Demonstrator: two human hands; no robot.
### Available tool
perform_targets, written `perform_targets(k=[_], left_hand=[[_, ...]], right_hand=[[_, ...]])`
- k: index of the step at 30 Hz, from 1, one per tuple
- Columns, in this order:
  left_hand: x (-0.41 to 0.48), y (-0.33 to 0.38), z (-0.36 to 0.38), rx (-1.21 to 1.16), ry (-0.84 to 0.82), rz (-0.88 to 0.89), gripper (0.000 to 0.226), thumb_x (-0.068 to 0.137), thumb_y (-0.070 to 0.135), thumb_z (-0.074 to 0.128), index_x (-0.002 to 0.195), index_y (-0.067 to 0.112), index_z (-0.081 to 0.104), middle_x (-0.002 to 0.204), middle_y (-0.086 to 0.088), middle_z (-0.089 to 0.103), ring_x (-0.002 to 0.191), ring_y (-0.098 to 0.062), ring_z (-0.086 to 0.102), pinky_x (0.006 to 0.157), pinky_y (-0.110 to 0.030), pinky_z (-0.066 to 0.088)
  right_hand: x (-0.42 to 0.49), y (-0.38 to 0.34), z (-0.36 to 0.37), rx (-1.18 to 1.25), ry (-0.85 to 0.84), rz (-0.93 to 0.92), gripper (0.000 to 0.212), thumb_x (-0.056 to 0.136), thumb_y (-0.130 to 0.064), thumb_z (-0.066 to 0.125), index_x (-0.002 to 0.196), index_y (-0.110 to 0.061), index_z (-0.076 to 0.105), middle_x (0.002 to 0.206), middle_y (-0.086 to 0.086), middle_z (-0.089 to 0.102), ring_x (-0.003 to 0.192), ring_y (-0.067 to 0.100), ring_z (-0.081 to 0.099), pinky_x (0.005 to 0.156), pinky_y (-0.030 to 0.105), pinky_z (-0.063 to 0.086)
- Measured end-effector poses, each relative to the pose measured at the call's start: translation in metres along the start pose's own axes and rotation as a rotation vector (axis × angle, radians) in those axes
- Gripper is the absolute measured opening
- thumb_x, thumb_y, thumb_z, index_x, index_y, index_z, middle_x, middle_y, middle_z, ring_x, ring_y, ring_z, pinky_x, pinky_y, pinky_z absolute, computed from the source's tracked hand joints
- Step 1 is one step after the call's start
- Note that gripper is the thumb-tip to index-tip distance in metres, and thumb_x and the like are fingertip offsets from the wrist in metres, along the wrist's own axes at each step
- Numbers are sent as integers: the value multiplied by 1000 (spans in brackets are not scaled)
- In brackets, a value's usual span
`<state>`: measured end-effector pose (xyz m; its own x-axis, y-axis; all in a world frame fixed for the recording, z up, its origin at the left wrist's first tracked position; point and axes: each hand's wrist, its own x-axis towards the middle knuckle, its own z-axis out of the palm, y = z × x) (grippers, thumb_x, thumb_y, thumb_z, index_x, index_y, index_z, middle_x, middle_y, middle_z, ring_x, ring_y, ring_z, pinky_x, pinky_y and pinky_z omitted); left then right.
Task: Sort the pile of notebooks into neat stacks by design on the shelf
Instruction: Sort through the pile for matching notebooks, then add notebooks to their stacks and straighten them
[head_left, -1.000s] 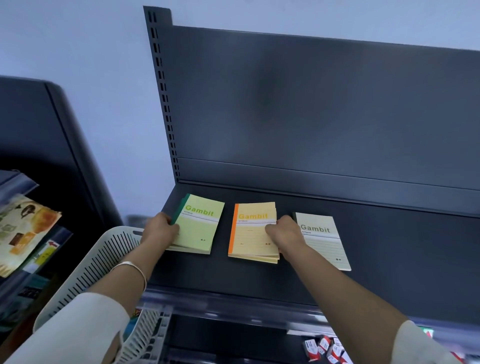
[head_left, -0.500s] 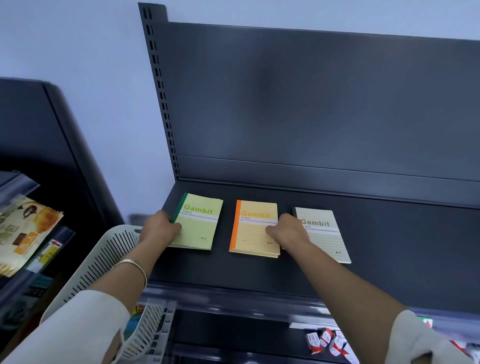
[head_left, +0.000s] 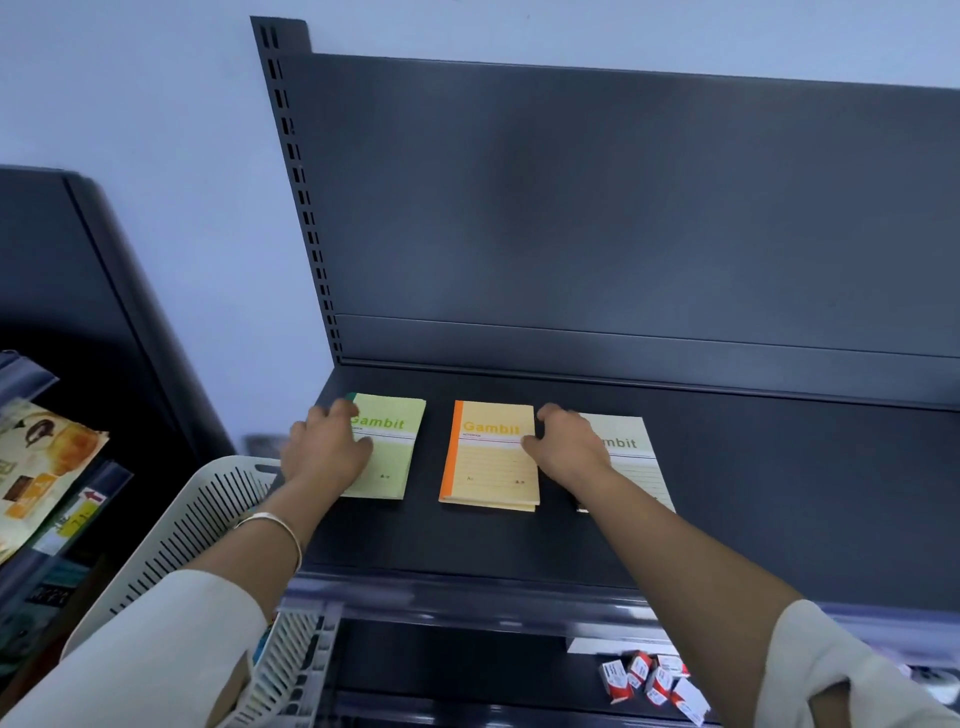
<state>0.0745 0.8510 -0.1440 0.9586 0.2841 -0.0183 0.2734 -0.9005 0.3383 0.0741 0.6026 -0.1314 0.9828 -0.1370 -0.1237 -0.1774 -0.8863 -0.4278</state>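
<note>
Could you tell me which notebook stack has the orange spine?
The middle stack, yellow-covered; the left stack is green, the right notebook cream.

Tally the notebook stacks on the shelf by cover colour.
green stack: 1
orange stack: 1
white stack: 1
Total: 3 stacks
</note>
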Motion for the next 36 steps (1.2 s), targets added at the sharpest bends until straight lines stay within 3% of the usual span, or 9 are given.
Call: perform_targets(k=[11,27,36], left_hand=[[-39,143,-5,154,95,486,31,91,33,49,121,24,51,123,-2,52,116,-26,46,93,-37,36],[-237,524,63,-77,104,972,17,92,35,47,102,28,58,105,6,57,105,-20,50,88,-33,36],[-284,678,100,-137,36,1174,20,91,32,47,107,30,59,109,7,58,107,-19,50,91,-34,38]], right_hand=[[-31,72,-84,-281,228,-188,37,94,-31,47,129,-17,48,127,6,49,115,29,49,84,37,43],[-127,401,-317,-378,494,68,34,93,-35,46,124,-20,50,127,5,50,117,30,51,88,37,45],[-129,518,-390,-305,545,241,38,95,-32,46,131,-21,49,126,7,53,115,31,51,89,38,48]])
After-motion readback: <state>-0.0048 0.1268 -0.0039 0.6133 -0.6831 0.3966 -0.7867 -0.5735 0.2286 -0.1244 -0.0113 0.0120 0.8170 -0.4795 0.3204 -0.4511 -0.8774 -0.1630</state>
